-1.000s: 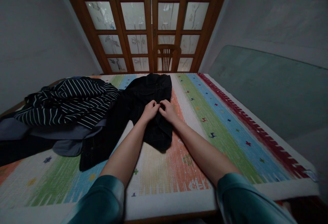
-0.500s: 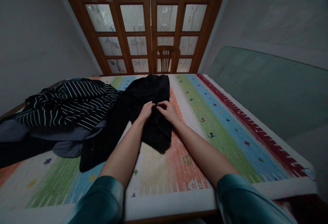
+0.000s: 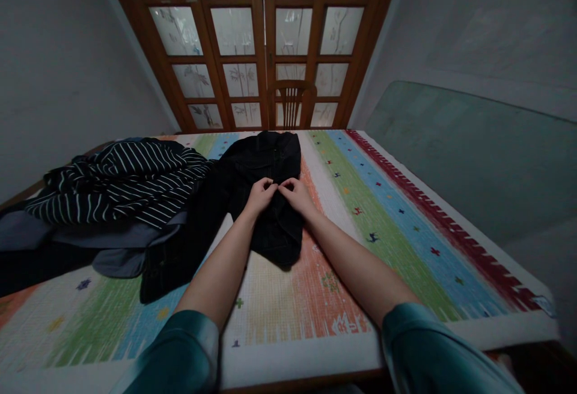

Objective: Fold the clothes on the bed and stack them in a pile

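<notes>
A black garment (image 3: 274,235), seemingly a denim jacket, lies bunched on the patterned tablecloth. One sleeve-like length of it (image 3: 166,262) stretches toward the near left. Over its middle, my left hand (image 3: 260,196) is closed in a pinch on the black cloth. My right hand (image 3: 297,194) pinches the same spot from the right, thumb and forefinger curled together. The fingertips of both hands nearly meet. Whatever small part sits between them is too dark and small to make out.
To the left lies a heap of clothes with a black-and-white striped garment (image 3: 130,184) and a grey one (image 3: 108,235). The striped tablecloth (image 3: 374,232) covers the table. A wooden chair (image 3: 292,103) stands at the far end, before glazed doors (image 3: 265,39).
My left hand has shifted slightly right, bringing its fingertips closer to my right hand's. The black cloth has moved a little with them. The clothes heap stays the same.
</notes>
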`<action>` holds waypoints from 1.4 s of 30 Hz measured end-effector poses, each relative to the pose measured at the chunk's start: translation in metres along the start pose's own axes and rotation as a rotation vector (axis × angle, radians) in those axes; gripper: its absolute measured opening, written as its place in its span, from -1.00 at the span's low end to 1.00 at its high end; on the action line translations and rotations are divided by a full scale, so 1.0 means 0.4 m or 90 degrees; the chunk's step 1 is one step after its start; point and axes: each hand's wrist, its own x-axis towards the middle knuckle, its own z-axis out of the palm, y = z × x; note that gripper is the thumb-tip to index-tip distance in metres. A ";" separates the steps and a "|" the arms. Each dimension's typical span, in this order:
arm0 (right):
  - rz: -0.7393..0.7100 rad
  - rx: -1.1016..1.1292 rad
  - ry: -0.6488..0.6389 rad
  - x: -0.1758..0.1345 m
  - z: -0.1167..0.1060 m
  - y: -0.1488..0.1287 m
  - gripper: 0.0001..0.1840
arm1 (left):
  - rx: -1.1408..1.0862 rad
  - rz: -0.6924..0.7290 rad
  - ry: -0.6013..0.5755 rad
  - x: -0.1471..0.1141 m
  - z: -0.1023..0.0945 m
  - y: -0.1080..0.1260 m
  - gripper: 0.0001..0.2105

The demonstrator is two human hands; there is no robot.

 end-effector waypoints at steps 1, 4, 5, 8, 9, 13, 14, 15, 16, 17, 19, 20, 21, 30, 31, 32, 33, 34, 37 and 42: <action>0.003 0.000 0.001 0.000 0.000 0.000 -0.88 | 0.009 0.002 0.003 0.001 -0.001 -0.001 -0.90; 0.008 -0.002 0.007 -0.001 0.001 0.001 -0.88 | -0.004 0.000 0.004 0.003 -0.004 -0.001 -0.86; 0.007 -0.004 0.009 0.000 0.001 0.002 -0.87 | -0.023 -0.013 0.001 0.003 -0.004 0.000 -0.85; 0.004 -0.002 0.004 0.004 0.000 0.007 -0.87 | -0.096 -0.088 -0.029 0.003 -0.004 0.007 -0.83; 0.004 0.002 -0.004 0.006 -0.001 0.009 -0.87 | -0.120 -0.113 -0.042 0.003 -0.004 0.010 -0.82; 0.009 0.027 -0.049 0.014 -0.007 0.017 -0.86 | -0.173 -0.155 -0.054 0.004 0.000 0.019 -0.82; 0.008 0.033 -0.057 0.015 -0.008 0.018 -0.85 | -0.167 -0.153 -0.049 0.005 0.001 0.019 -0.83; 0.005 0.038 -0.063 0.015 -0.009 0.020 -0.84 | -0.153 -0.150 -0.044 0.005 0.002 0.018 -0.84; -0.001 0.042 -0.067 0.015 -0.010 0.021 -0.83 | -0.132 -0.146 -0.035 0.005 0.004 0.016 -0.83; -0.008 0.045 -0.069 0.014 -0.010 0.021 -0.82 | -0.107 -0.139 -0.022 0.005 0.004 0.014 -0.83; -0.021 0.051 -0.071 0.013 -0.010 0.024 -0.81 | -0.059 -0.125 0.006 0.005 0.004 0.010 -0.81; -0.024 0.057 -0.072 0.013 -0.010 0.025 -0.80 | -0.043 -0.120 0.015 0.005 0.002 0.008 -0.81; -0.023 0.064 -0.074 0.013 -0.010 0.027 -0.80 | -0.035 -0.115 0.018 0.004 0.000 0.007 -0.81; 0.030 0.074 -0.050 0.019 -0.010 0.042 -0.79 | -0.073 -0.060 -0.082 0.005 -0.023 -0.004 -0.84; 0.024 0.075 -0.040 0.019 -0.010 0.041 -0.79 | -0.068 -0.050 -0.075 0.005 -0.022 -0.007 -0.83; 0.019 0.080 -0.031 0.019 -0.009 0.040 -0.78 | -0.062 -0.038 -0.062 0.005 -0.020 -0.010 -0.83; 0.018 0.089 -0.023 0.019 -0.009 0.040 -0.77 | -0.054 -0.024 -0.046 0.004 -0.018 -0.013 -0.81; 0.026 0.106 -0.014 0.019 -0.009 0.039 -0.76 | -0.045 -0.008 -0.033 0.003 -0.015 -0.016 -0.79; 0.111 0.215 0.016 0.022 -0.010 0.034 -0.71 | -0.002 0.042 -0.030 -0.004 -0.008 -0.019 -0.79; 0.252 0.497 0.090 0.032 -0.024 0.025 -0.73 | 0.150 0.138 -0.047 -0.026 0.003 -0.007 -0.82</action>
